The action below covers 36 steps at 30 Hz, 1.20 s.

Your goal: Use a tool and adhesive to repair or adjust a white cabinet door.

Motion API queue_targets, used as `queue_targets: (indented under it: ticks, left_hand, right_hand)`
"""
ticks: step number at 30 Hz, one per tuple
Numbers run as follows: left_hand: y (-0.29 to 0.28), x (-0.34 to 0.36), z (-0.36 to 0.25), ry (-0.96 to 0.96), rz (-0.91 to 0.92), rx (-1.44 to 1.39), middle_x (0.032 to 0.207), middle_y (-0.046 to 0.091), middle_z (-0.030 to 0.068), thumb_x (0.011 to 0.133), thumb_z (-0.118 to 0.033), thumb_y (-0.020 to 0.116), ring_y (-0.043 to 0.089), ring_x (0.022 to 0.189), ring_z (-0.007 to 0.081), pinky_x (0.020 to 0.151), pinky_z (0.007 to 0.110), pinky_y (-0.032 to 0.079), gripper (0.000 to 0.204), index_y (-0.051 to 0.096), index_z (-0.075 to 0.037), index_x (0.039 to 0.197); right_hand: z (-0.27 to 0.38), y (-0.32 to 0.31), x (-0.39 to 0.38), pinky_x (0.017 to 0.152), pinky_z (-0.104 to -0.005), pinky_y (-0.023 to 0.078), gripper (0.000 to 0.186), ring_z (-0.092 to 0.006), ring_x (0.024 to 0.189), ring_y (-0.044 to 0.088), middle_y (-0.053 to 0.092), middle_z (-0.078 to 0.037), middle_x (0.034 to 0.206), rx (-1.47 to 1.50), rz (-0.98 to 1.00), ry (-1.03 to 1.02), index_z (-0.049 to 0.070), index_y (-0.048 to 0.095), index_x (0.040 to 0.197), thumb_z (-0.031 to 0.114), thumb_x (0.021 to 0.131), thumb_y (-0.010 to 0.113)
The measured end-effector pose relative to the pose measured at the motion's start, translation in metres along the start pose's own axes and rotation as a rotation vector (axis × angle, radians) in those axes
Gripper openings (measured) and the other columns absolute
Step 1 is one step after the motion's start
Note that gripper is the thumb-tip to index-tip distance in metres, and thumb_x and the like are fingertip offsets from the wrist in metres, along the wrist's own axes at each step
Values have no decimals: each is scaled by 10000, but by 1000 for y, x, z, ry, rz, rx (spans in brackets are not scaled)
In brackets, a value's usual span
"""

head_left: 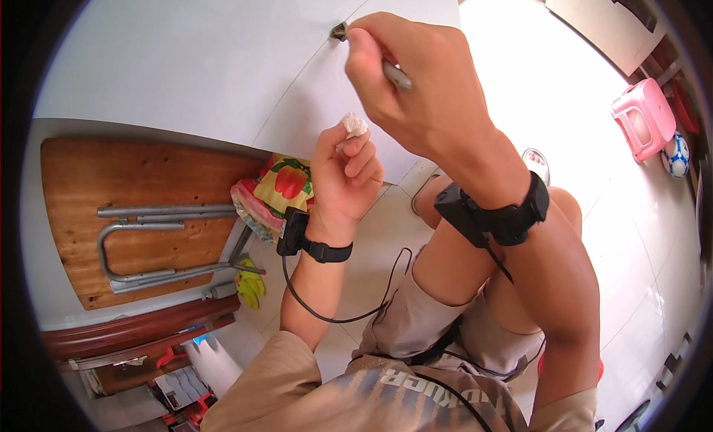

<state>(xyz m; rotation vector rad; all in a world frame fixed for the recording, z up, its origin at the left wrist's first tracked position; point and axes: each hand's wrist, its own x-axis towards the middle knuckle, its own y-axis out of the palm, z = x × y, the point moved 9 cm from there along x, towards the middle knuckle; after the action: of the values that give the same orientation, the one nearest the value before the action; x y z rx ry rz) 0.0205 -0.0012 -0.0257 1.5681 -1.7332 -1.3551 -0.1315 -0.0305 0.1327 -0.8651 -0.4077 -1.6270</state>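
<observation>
Head view: a slim grey object is clasped in the right hand, fingers curled round it; only part shows. A small dark piece stands at this hand's left edge, by a thin seam in the white surface; whether it joins the grey object cannot be told. The left hand, nearer and to the left, pinches a crumpled white wad at its fingertips, just near of the right fist and apart from the grey object. Left of that hand: a patterned bag, then a wooden board with folded grey metal legs. Far right: a pink stool beside a blue-and-white ball.
</observation>
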Motion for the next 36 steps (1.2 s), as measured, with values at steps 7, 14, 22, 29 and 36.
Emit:
queue_targets:
  ticks: [7, 14, 22, 29, 36]
  left_hand:
    - [5, 21, -18, -12, -44, 195, 690, 578, -27, 985, -181, 616, 434, 497, 74, 425, 228, 307, 114, 615, -98, 908]
    - [0, 40, -21, 22, -176, 735, 720, 598, -11, 1045, -209, 558, 500, 569, 83, 487, 247, 368, 165, 628, -105, 937]
    - [9, 57, -8, -152, 57, 548, 775, 593, -32, 1050, -260, 577, 504, 599, 73, 516, 239, 377, 158, 621, -129, 974]
    - [1, 59, -9, -120, -42, 598, 726, 573, -28, 1016, -223, 587, 516, 628, 81, 560, 255, 403, 195, 615, -132, 846]
    - [16, 58, -11, -83, -90, 606, 709, 575, -18, 993, -174, 579, 505, 594, 99, 560, 263, 403, 179, 612, -108, 830]
  right_hand:
    - [-5, 0, -10, 521, -447, 442, 274, -357, 533, 542, 565, -131, 587, -10, 90, -12, 37, 544, 686, 184, 906, 617]
    - [-2, 3, -4, 505, -438, 438, 283, -355, 517, 543, 558, -137, 566, -62, 45, -13, 34, 543, 671, 181, 901, 619]
    - [-1, 10, -3, 579, -386, 499, 142, -316, 587, 625, 648, -146, 676, -52, 154, 58, -17, 693, 904, 105, 915, 621]
    - [-5, 5, -10, 547, -358, 485, 129, -266, 542, 600, 616, -137, 628, 28, 118, 29, -22, 678, 888, 66, 941, 599]
    - [-8, -1, -7, 537, -329, 476, 139, -237, 527, 576, 597, -131, 612, 83, 2, 42, -28, 670, 891, 72, 958, 601]
